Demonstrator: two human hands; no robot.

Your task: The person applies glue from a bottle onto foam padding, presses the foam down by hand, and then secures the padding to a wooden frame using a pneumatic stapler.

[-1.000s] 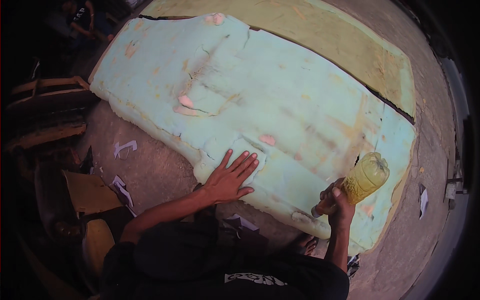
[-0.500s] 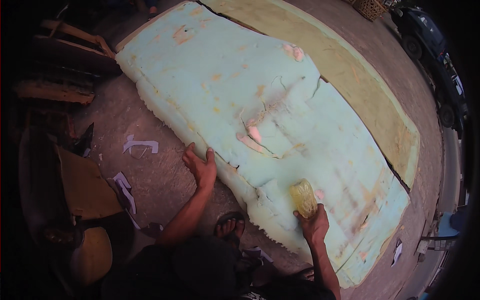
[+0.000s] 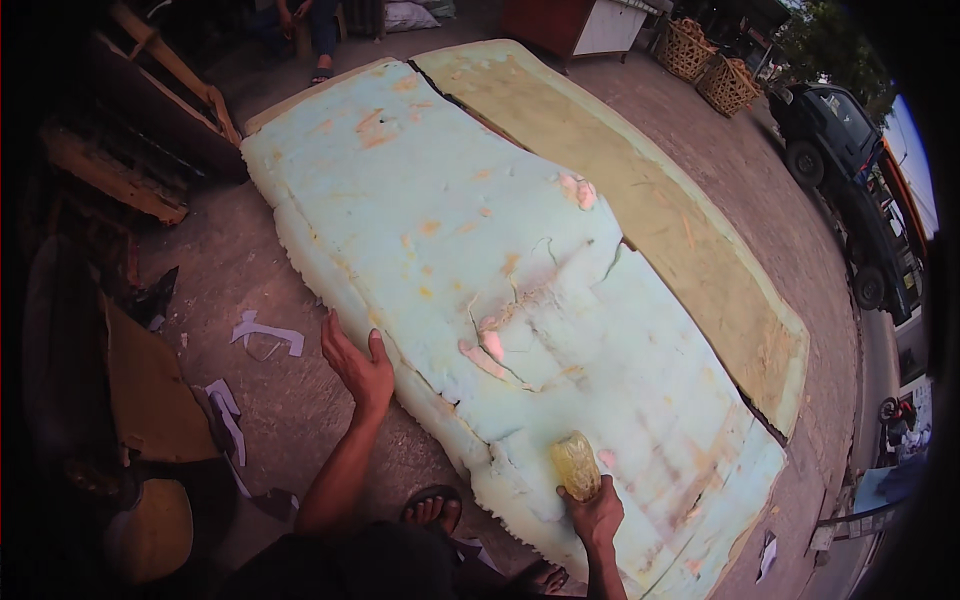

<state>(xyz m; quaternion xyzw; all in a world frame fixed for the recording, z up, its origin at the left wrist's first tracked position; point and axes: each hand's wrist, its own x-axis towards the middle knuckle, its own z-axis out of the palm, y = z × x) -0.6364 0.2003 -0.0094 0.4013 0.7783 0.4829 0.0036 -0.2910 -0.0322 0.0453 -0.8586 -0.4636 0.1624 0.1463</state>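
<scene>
Pale foam (image 3: 400,230) lies below; right hand (image 3: 597,515) grips a yellowish bottle (image 3: 575,464), left hand (image 3: 362,375) spread

Roadside workshop: foam slab (image 3: 450,230), scraps (image 3: 270,329), truck (image 3: 862,205).

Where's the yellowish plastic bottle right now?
The plastic bottle is in the head view's lower half, right of centre: the right hand grips it over the pale blue-green foam sheet, just left of a pink patch.

Black clothing (image 3: 385,562), dark open-toed sandals (image 3: 431,491)
</scene>
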